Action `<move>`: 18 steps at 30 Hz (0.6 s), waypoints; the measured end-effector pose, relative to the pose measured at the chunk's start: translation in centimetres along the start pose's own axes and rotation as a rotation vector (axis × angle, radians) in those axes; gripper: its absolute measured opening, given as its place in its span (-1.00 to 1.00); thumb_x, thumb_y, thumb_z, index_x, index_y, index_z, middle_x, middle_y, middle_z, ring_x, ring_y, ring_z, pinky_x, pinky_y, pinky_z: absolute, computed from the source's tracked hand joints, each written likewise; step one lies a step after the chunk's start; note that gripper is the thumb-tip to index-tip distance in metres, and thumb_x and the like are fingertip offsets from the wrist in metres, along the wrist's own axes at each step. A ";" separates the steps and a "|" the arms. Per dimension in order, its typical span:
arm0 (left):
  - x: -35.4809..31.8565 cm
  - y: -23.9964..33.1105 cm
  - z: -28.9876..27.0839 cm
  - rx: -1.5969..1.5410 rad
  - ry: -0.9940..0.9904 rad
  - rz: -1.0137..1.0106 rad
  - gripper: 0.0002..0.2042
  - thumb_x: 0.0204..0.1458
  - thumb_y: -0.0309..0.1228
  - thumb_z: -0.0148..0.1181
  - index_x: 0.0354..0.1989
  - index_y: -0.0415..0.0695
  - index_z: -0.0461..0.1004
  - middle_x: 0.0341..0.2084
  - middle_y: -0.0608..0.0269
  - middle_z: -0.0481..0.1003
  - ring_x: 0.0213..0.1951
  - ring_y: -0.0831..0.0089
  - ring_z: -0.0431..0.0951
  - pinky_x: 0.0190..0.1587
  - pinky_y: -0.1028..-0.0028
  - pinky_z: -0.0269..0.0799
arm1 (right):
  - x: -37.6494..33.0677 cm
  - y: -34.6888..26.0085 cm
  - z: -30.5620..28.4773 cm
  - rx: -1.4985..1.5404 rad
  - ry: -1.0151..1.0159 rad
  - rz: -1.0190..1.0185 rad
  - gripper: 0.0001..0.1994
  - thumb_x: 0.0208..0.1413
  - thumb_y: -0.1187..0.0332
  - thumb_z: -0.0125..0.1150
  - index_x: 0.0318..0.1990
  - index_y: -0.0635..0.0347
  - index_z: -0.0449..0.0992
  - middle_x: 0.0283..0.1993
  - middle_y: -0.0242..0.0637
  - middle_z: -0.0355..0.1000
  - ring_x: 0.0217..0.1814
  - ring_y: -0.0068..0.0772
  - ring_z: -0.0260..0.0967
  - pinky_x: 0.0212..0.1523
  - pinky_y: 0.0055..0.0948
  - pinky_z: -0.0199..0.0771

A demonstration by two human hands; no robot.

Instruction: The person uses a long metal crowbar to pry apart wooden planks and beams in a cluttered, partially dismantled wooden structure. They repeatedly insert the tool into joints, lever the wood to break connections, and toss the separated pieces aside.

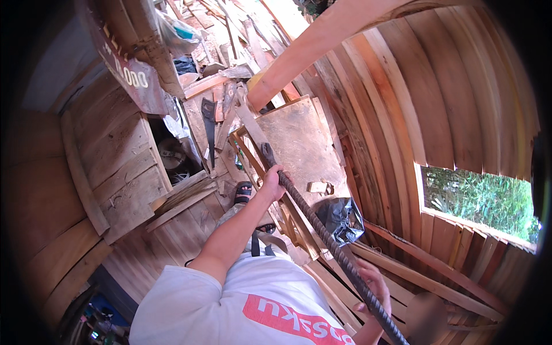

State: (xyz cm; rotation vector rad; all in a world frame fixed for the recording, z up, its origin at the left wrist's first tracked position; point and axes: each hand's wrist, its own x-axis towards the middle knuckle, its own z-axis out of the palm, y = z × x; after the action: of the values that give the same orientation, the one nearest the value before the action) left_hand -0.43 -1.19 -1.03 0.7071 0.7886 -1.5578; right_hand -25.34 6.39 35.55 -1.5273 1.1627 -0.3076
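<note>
A long ribbed steel bar (316, 224) runs slantwise in front of me, from the middle of the view to the lower right edge. Its upper end is a dark, flattened tip by the wooden frame (253, 155). My left hand (275, 181) is closed around the bar just below that tip. Lower down, my right hand (376, 282) curls loosely about the bar, which hides part of the palm. Beside the tip lies a flat wooden panel (305, 141) with a small wood block (317, 187) on it. A black plastic bag (345, 221) sits right of the bar.
A handsaw (210, 129) lies among scrap boards ahead. A thick wooden post (310, 54) slants across the far side. Plank walls (397, 86) curve along the right, with a window opening (477, 198). Boards (115, 161) form a box-like structure at left. Sandalled feet (243, 192) stand below.
</note>
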 end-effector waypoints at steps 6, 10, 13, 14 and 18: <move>0.7 -1.0 0.0 0.021 0.091 0.071 -0.80 0.09 -0.24 -0.01 -0.48 0.00 0.18 -0.77 0.35 0.18 -0.74 0.41 0.23 -0.67 0.35 0.24 | -5.0 5.8 1.6 0.344 -0.013 0.183 -0.12 -0.16 0.06 0.46 0.23 0.35 0.12 -0.14 0.06 0.48 -0.13 -0.11 0.50 -0.02 -0.20 0.46; 0.5 -1.6 -1.4 0.043 0.052 0.047 -0.78 0.09 -0.22 0.00 -0.51 0.04 0.15 -0.79 0.36 0.15 -0.75 0.42 0.21 -0.70 0.39 0.20 | -7.6 7.6 3.2 0.461 0.060 0.221 -0.22 -0.08 0.22 0.45 0.23 0.33 0.14 -0.13 0.02 0.49 -0.10 -0.24 0.49 -0.04 -0.33 0.47; 0.5 -1.5 -1.8 0.082 0.075 0.050 -0.77 0.09 -0.23 -0.01 -0.53 0.03 0.15 -0.80 0.36 0.14 -0.76 0.44 0.20 -0.71 0.41 0.17 | -9.1 7.8 4.1 0.440 0.105 0.307 -0.22 -0.04 0.23 0.41 0.26 0.32 0.09 -0.08 0.04 0.46 -0.08 -0.16 0.47 -0.04 -0.27 0.48; 0.4 -1.4 -1.9 0.092 0.072 0.055 -0.76 0.09 -0.23 -0.01 -0.54 0.02 0.15 -0.81 0.36 0.14 -0.76 0.44 0.19 -0.71 0.42 0.17 | -9.2 8.2 4.1 0.391 0.079 0.306 -0.25 -0.02 0.25 0.39 0.25 0.33 0.11 -0.07 0.03 0.46 -0.07 -0.19 0.47 -0.02 -0.29 0.47; 1.0 -0.3 -2.2 0.087 0.037 0.048 -0.74 0.09 -0.24 -0.01 -0.58 0.02 0.15 -0.81 0.37 0.14 -0.77 0.46 0.18 -0.73 0.44 0.14 | -9.5 9.0 2.8 0.674 0.078 0.424 -0.39 0.07 0.32 0.28 0.22 0.37 0.17 -0.03 0.02 0.44 -0.06 -0.29 0.45 0.00 -0.39 0.43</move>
State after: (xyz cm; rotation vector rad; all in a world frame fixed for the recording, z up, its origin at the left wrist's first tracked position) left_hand -0.88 0.00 -3.11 0.8149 0.7299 -1.5468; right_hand -32.27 16.64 30.60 -0.6707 1.2446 -0.4183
